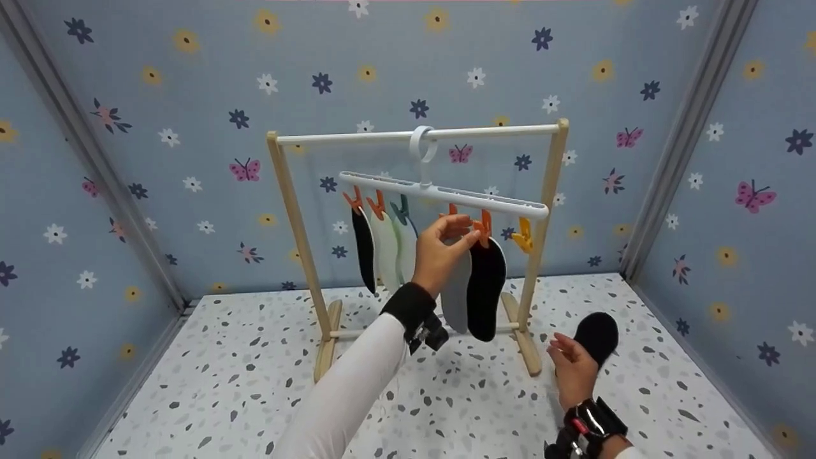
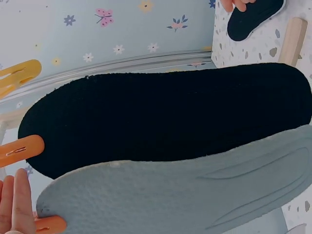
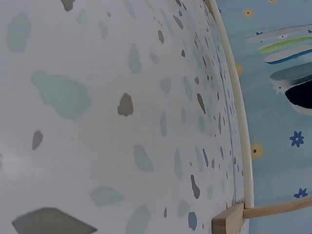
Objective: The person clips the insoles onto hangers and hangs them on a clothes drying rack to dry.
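My left hand (image 1: 440,252) is raised at the hanger, its fingers reaching to the orange clip (image 1: 484,226) at the top of a black insole (image 1: 486,290). Beside that insole hangs a grey insole (image 2: 170,195) from another orange clip (image 2: 51,224). The left wrist view shows the left fingers (image 2: 20,204) extended between these two clips. Low on the right, my right hand (image 1: 577,373) overlaps another black insole (image 1: 598,335), its fingers loosely bent. Part of that insole is hidden behind the hand. The right wrist view does not show the right hand.
A white hanger (image 1: 440,191) hangs on a wooden rack (image 1: 551,166). More insoles, one of them pale green (image 1: 384,252), hang on its left half. A yellow clip (image 1: 523,236) is at its right end. Patterned walls enclose the speckled table (image 1: 223,382).
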A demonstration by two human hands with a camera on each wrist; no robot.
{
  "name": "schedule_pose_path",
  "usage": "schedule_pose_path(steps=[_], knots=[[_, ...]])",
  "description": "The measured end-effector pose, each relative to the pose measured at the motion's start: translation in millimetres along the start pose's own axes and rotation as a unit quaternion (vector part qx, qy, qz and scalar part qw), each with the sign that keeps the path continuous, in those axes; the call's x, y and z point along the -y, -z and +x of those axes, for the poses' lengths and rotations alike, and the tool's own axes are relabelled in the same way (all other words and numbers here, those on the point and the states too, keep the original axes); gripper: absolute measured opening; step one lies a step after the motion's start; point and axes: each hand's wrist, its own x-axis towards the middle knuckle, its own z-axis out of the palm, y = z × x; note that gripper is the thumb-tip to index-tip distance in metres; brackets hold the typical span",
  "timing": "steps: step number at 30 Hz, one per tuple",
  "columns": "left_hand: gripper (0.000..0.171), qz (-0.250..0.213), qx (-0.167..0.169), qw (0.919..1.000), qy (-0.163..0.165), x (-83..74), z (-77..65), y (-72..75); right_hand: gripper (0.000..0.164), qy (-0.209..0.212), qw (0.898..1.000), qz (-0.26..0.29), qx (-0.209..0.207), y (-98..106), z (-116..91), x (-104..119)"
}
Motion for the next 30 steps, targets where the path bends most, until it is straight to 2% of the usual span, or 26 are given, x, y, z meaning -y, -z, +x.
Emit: schedule_pose_path(steps=[5, 9, 12, 15, 19, 24, 26, 30], knots=[[0.028, -0.003, -0.018, 0.9997, -0.014, -1.9, -2.8, 5.4, 0.032, -0.021, 0.999, -0.030, -0.028, 8, 11, -3], [0.024, 0.004, -0.008, 0.9999, -0.010, -6.3, -8.6, 5.8, 0.036, -0.029, 0.995, -0.082, -0.042, 16, 18, -5], [0.027, -0.003, 0.010, 0.9999, -0.007, -10.8, -13.9, 3.0, 0.045, -0.043, 0.989, -0.136, -0.028, 24, 22, -6], [0.030, -0.009, 0.025, 0.9996, -0.010, -14.9, -19.3, -1.8, 0.054, -0.066, 0.978, -0.197, -0.004, 30, 25, -9], [0.030, 0.000, 0.031, 0.9991, -0.029, -17.8, -25.1, -11.2, 0.063, -0.089, 0.967, -0.237, 0.024, 37, 29, -15], [0.029, 0.019, 0.033, 0.9976, -0.057, -19.0, -26.0, -22.9, 0.073, -0.136, 0.964, -0.227, 0.036, 41, 33, -18], [0.030, 0.021, 0.038, 0.9974, -0.058, -19.8, -25.7, -26.5, 0.078, -0.162, 0.965, -0.206, 0.030, 42, 34, -19], [0.034, 0.037, 0.041, 0.9967, -0.060, -22.3, -25.5, -32.4, 0.082, -0.183, 0.970, -0.161, 0.017, 48, 36, -17]])
